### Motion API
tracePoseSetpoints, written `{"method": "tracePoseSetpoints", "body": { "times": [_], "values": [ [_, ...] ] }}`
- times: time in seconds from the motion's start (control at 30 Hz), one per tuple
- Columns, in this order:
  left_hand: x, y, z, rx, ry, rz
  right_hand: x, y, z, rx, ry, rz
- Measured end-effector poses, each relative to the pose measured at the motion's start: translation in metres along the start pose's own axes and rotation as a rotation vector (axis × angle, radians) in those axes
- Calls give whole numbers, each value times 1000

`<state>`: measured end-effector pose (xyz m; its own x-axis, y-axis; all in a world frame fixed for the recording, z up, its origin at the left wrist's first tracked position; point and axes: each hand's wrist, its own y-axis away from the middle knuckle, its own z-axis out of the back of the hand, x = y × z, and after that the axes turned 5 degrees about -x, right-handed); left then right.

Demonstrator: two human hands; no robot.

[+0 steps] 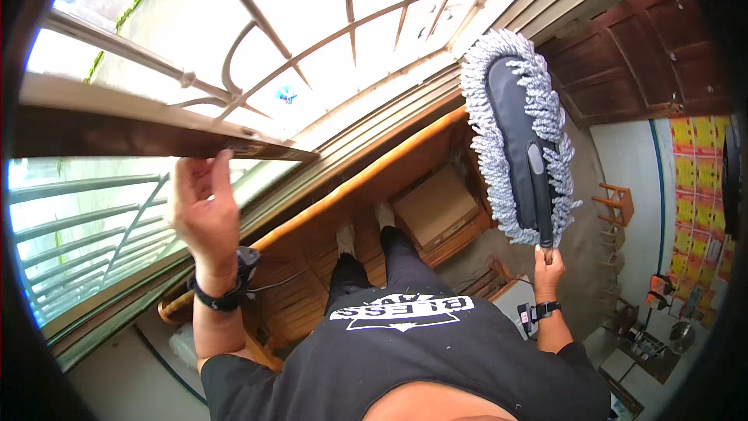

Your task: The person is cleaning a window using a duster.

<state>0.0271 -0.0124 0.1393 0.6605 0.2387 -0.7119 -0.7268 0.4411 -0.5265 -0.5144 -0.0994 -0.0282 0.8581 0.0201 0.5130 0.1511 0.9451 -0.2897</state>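
Note:
My left hand [207,204] is raised at the left, its fingertips touching the underside of the dark edge of a sliding window sash [134,137]. At the right, my right hand [548,266] is closed around the black handle of a mop-style duster [520,140]. The duster stands upright, its black backing towards me and grey-white strands around the rim. Its head is beside the window frame, without clear contact. Beyond the sash, metal window bars [350,23] cross the bright opening.
I stand on a wooden bench [298,286] with a curved backrest rail along the window. A cardboard box [435,204] lies on the bench right of my feet. Further right are a wooden stool [619,203], a standing fan [682,336] and dark wooden doors [631,58].

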Motion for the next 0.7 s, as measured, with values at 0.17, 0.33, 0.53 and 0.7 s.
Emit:
{"method": "tracePoseSetpoints", "body": {
  "times": [0.17,0.33,0.53,0.7],
  "values": [
    [-10,-40,-81,74,-63,-170,13,18,-13,-33,-3,-69],
    [-37,-83,-172,223,-95,-167,35,28,-12,-13,107,-166],
    [-60,-134,-287,303,-84,-169,66,31,-8,-23,151,-270],
    [-74,-166,-365,444,-92,-125,90,31,2,50,263,-412]
  ]
}}
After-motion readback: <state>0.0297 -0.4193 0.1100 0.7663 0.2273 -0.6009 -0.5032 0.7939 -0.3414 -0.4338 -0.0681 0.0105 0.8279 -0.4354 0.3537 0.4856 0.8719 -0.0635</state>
